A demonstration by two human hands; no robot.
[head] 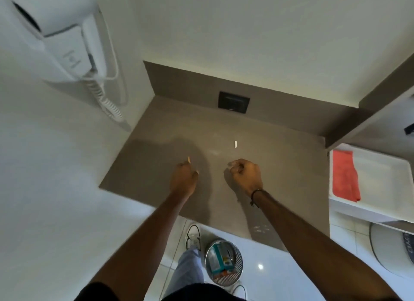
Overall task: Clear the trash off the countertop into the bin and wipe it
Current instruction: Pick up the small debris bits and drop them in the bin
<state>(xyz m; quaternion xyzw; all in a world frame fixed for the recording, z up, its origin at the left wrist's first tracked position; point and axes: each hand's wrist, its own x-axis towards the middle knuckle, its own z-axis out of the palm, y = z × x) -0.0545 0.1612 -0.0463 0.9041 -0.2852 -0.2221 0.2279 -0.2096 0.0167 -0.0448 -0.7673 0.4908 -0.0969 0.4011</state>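
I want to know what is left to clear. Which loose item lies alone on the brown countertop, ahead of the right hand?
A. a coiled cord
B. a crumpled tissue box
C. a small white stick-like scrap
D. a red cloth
C: a small white scrap lies alone on the countertop beyond the right hand; the red cloth sits in the white tray to the right.

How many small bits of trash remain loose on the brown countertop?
1: a small white scrap lies beyond the right hand. The left hand pinches a tan bit; fists may hide more.
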